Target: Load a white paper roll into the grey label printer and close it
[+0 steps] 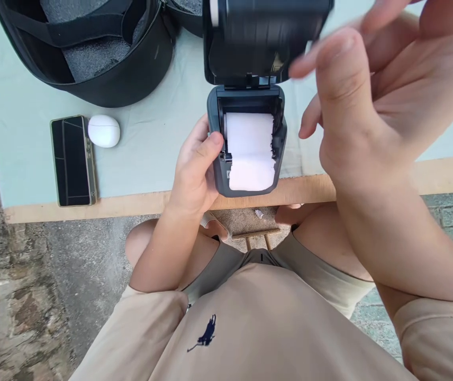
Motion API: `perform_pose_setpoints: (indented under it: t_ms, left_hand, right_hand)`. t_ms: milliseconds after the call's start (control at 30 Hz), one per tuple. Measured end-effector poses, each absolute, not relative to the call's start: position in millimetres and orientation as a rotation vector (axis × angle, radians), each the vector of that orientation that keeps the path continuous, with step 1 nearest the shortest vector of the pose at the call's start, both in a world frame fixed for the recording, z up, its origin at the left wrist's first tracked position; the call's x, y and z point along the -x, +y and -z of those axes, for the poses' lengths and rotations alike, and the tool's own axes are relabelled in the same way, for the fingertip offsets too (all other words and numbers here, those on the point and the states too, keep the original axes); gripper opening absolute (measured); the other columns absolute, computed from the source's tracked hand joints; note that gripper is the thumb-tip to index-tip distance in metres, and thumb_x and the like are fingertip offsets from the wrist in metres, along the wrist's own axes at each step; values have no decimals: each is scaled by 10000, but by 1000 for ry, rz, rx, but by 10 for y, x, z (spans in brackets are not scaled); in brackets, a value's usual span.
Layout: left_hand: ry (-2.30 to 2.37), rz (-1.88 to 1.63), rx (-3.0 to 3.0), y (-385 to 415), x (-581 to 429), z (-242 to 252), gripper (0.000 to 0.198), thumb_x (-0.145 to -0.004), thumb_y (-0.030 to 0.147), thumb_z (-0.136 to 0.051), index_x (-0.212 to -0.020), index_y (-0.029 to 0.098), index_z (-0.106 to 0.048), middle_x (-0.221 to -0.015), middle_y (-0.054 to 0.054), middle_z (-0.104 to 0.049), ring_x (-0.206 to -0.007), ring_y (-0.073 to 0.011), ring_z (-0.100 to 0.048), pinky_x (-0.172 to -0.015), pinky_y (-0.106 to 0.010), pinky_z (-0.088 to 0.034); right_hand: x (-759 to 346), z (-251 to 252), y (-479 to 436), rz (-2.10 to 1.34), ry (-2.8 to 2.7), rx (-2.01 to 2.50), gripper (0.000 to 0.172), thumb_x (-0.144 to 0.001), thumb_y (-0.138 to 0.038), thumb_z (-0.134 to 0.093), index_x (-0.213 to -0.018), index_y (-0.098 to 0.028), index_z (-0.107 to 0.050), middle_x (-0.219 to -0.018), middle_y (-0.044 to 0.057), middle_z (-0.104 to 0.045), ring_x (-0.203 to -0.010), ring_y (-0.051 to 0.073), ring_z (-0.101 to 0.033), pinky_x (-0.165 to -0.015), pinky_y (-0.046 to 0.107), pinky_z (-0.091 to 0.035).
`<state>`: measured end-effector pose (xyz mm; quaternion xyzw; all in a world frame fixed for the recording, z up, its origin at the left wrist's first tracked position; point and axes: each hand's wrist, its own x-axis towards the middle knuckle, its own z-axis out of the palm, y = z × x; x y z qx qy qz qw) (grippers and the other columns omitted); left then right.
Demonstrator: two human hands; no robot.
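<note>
A small dark portable thermal printer point(217, 177) is at the table's front edge, with its black lid point(246, 47) swung up and away from me. Inside the body sits a white paper roll point(250, 132); its loose end has a ragged edge and hangs toward me. My left hand point(197, 169) grips the printer's left side, thumb on the rim and fingers partly hidden beneath. Close to the camera, my right hand point(369, 95) is raised at the lid's right side, fingers apart and holding nothing visible. One blurred fingertip overlaps the lid's edge; I cannot tell whether it touches.
A black zippered case point(131, 79) with grey foam lies unzipped at the back left. A phone point(71, 161) and a white earbud case point(103, 131) lie side by side on the pale tablecloth point(151, 132). The wooden table edge point(309, 185) runs above my knees.
</note>
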<state>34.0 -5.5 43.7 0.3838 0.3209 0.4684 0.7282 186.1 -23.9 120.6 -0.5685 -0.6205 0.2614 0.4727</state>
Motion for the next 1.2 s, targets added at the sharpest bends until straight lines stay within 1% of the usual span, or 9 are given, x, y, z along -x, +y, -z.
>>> perform_pose_setpoints:
  t_ms: [67,200,467,600,733,933,1000,1100,1200]
  left_hand:
    - [742,-1008,-849,-54,-334,-448,267,-829,408,-537,-1026,233,-579,-970,-27,-649,-1184,-239,-564,-931,-359,-512]
    - [702,-978,-866,-45,-320,-455,275,-817,407,-565,-1034,240,-590,-949,-27,-654,-1151,-239,-580,-926,-352,-513]
    - [591,-1003,-843,-37,-313,-402,230,-834,354,-558,-1021,229,-602,-962,-26,-657,-1242,-278,-501,-974,-421,-487]
    - [581,-995,-894,-36,-295,-388,254,-813,365,-581,-1015,215,-614,-950,-40,-681,-1261,-317,-472,-1014,-463,-451]
    - [619,-973,-889,-58,-280,-427,244,-867,334,-508,-1038,182,-593,-919,-50,-672,-1191,-279,-547,-995,-429,-463]
    - [623,-1025,-902,-73,-290,-411,261,-875,351,-500,-1029,165,-599,-861,-13,-649,-1097,-216,-615,-943,-346,-484]
    - [610,-1043,-894,-57,-292,-389,250,-876,335,-499,-1038,176,-604,-895,-6,-665,-1059,-196,-630,-930,-331,-486]
    - [566,-1049,-860,-26,-290,-368,244,-866,323,-518,-1047,187,-610,-944,-17,-692,-998,-202,-649,-909,-348,-494]
    - [570,-1052,-831,-10,-294,-365,235,-861,317,-525,-1039,189,-608,-987,-22,-696,-1000,-211,-648,-901,-363,-501]
  right_hand:
    - [-1859,-1133,-216,-497,-1511,1387,238,-881,-497,-446,-936,-265,-444,-806,11,-323,-851,140,-616,-590,268,-497]
    - [-1944,-893,-178,-346,-1747,1412,82,-833,-274,-529,-826,-219,-469,-843,-15,-533,-721,102,-582,-521,257,-411]
    - [-1947,-951,-146,-278,-2276,1704,242,-753,-254,-547,-987,-307,-513,-850,-37,-634,-636,162,-524,-527,347,-340]
    - [-1920,-982,-115,-272,-2324,1743,233,-741,-298,-581,-969,-310,-534,-693,-11,-574,-546,159,-473,-470,329,-286]
    - [-1944,-990,-105,-349,-2296,1740,199,-710,-291,-628,-895,-322,-562,-612,-16,-521,-489,124,-389,-441,311,-239]
    - [-2107,-1043,-244,-959,-1657,1267,272,-752,-294,-641,-1016,-259,-583,-943,-20,-606,-661,91,-546,-432,260,-342]
    - [-2179,-1005,-260,-1171,-1259,1091,231,-754,-402,-630,-919,-242,-613,-871,-23,-591,-544,63,-477,-387,247,-290]
    - [-2269,-886,-227,-1386,-917,1035,407,-623,-541,-681,-919,-270,-613,-820,-32,-592,-519,71,-452,-370,235,-280]
    - [-2290,-749,-192,-1362,-778,1127,435,-541,-485,-739,-881,-270,-573,-776,-35,-562,-559,90,-482,-383,235,-310]
